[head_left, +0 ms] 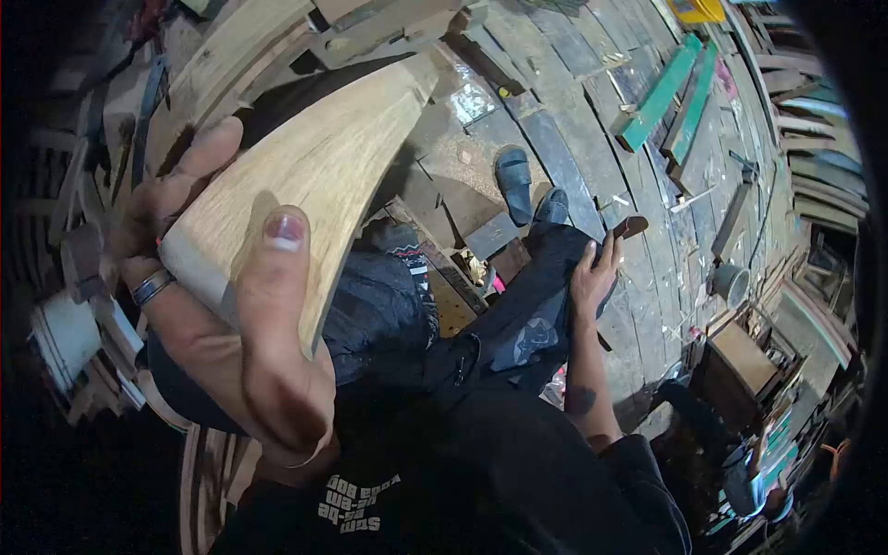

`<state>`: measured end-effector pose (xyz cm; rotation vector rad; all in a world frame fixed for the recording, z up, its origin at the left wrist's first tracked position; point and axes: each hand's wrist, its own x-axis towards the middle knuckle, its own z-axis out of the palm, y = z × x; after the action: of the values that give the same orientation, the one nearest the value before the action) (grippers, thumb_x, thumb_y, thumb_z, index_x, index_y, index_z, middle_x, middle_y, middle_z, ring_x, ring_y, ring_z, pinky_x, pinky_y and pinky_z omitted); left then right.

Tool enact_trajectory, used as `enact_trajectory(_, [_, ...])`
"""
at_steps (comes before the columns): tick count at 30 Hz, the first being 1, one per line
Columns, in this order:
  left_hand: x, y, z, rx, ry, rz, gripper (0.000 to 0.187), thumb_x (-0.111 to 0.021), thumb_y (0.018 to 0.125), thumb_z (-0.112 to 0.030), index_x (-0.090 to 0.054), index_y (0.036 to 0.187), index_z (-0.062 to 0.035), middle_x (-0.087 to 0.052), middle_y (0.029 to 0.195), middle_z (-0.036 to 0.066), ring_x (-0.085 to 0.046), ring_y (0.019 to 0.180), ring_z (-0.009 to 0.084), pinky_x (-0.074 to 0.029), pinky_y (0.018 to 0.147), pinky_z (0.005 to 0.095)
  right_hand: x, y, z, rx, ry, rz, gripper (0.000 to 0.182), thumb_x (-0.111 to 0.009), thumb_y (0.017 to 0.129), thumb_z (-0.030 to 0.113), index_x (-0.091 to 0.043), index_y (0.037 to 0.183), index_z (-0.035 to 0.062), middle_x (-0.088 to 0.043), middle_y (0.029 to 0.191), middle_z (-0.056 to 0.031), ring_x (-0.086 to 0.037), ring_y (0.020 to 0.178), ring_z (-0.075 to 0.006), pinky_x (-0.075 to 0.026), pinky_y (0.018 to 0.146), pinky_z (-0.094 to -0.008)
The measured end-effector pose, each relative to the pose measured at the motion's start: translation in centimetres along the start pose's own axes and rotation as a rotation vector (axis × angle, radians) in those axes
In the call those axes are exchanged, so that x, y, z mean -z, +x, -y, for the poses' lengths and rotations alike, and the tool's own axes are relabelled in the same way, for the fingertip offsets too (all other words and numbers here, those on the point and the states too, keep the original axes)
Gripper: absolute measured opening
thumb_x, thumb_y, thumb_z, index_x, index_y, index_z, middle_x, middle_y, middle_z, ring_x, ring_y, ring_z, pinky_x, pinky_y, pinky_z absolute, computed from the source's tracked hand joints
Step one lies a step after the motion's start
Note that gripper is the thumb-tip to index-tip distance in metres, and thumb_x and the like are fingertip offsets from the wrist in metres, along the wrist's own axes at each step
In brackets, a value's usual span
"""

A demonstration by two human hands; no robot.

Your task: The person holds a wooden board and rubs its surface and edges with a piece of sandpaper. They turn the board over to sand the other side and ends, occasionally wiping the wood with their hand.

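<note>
A pale, curved piece of wood [324,153], broad near me and tapering towards its far end, is raised close to the camera. My left hand [277,287] grips its broad end, thumb pressed on the upper face and fingers behind the far edge. Over my knee in dark trousers [546,305], my right hand [597,277] has its fingers closed around a slim brown object [631,227]. Its rounded end, like a wooden handle, sticks out past the fingertips; the rest is largely hidden by the hand.
Planks cover the floor [638,287], with wood chips scattered about. Two green-painted beams [661,92] lie at the upper right. A sandal [513,183] shows beyond my knees. A grey bucket [731,284] stands right, near a wooden box [743,356]. Stacked timber [231,55] lies upper left.
</note>
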<state>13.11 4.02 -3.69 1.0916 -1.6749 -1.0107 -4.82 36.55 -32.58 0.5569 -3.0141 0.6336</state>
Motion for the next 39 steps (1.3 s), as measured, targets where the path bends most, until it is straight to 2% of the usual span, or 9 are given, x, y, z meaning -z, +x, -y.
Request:
enact_trajectory(3, [1.5,-0.1,0.2,-0.015,0.063,0.117,0.044,-0.061,0.096,-0.016,-0.048,0.134,-0.0004,-0.061,0.136,0.022,-0.056,0.131,0.0314,-0.041,0.117,0.0469,0.3,-0.7,0.0,-0.050,-0.026,-0.035,0.049,-0.057,0.104,0.024,-0.054,0.145,-0.0039,-0.050,0.150,-0.0280,-0.049,0.138,-0.0466,-0.042,0.110,-0.0511])
enact_trajectory(7, [1.5,-0.7,0.9,0.013,-0.092,0.073,0.038,-0.065,0.097,-0.013,-0.057,0.131,0.0028,-0.063,0.132,0.019,-0.058,0.128,0.0280,-0.045,0.112,0.0427,0.4,-1.7,-0.3,-0.075,0.031,-0.058,0.050,-0.057,0.104,0.024,-0.053,0.146,-0.0026,-0.050,0.152,-0.0276,-0.049,0.139,-0.0461,-0.041,0.112,-0.0509])
enact_trajectory(8, [1.6,-0.8,0.3,0.068,-0.212,0.110,0.040,-0.066,0.095,-0.005,-0.051,0.132,0.0024,-0.059,0.131,0.016,-0.055,0.126,0.0239,-0.043,0.110,0.0390,0.3,-1.9,-0.3,-0.074,0.048,-0.072,0.050,-0.057,0.104,0.024,-0.053,0.147,-0.0022,-0.050,0.152,-0.0275,-0.049,0.139,-0.0461,-0.040,0.112,-0.0510])
enact_trajectory(13, [2.5,-0.9,1.5,-0.040,-0.115,0.118,0.036,-0.063,0.098,-0.004,-0.051,0.132,0.0010,-0.059,0.129,0.013,-0.057,0.122,0.0233,-0.043,0.109,0.0382,0.1,-2.5,0.6,-0.101,0.086,-0.133,0.050,-0.057,0.104,0.023,-0.053,0.147,-0.0022,-0.051,0.150,-0.0284,-0.049,0.138,-0.0465,-0.041,0.112,-0.0508])
enact_trajectory(20, [2.6,-0.8,1.7,-0.020,-0.312,0.116,0.032,-0.066,0.094,-0.003,-0.055,0.123,-0.0032,-0.061,0.120,0.011,-0.061,0.110,0.0191,-0.048,0.100,0.0332,-0.1,-3.5,2.3,-0.100,0.209,-0.192,0.049,-0.058,0.104,0.021,-0.053,0.146,-0.0041,-0.050,0.151,-0.0295,-0.049,0.139,-0.0462,-0.040,0.114,-0.0485])
enact_trajectory(33, [1.4,-0.8,1.8,-0.062,-0.333,0.377,0.035,-0.063,0.093,0.006,-0.051,0.124,-0.0052,-0.061,0.115,0.012,-0.064,0.107,0.0216,-0.051,0.096,0.0349,-0.3,-3.3,2.2,-0.120,0.273,-0.281,0.049,-0.056,0.103,0.021,-0.054,0.143,-0.0069,-0.050,0.153,-0.0273,-0.046,0.143,-0.0426,-0.037,0.118,-0.0464])
enact_trajectory(34, [0.6,-0.3,1.6,-0.173,-0.303,0.375,0.036,-0.063,0.092,0.006,-0.051,0.124,-0.0047,-0.063,0.114,0.012,-0.066,0.105,0.0218,-0.053,0.093,0.0354,-0.4,-3.2,1.9,-0.128,0.291,-0.293,0.048,-0.056,0.104,0.020,-0.054,0.143,-0.0073,-0.050,0.153,-0.0273,-0.046,0.143,-0.0427,-0.037,0.118,-0.0465])
enact_trajectory(38, [-1.0,1.1,-0.7,-0.080,-0.143,0.465,0.034,-0.067,0.093,-0.002,-0.053,0.124,-0.0032,-0.063,0.120,0.011,-0.062,0.111,0.0201,-0.048,0.101,0.0339,-0.1,-3.4,1.7,-0.176,0.352,-0.333,0.047,-0.057,0.104,0.020,-0.055,0.143,-0.0053,-0.050,0.152,-0.0274,-0.046,0.143,-0.0435,-0.037,0.118,-0.0463])
enact_trajectory(39, [-1.4,1.5,-0.8,-0.247,-0.117,0.447,0.033,-0.068,0.093,-0.005,-0.055,0.123,-0.0034,-0.063,0.120,0.011,-0.061,0.113,0.0209,-0.046,0.103,0.0344,0.1,-3.4,1.9,-0.178,0.370,-0.354,0.047,-0.057,0.104,0.020,-0.056,0.143,-0.0044,-0.050,0.152,-0.0273,-0.046,0.142,-0.0435,-0.038,0.117,-0.0463])
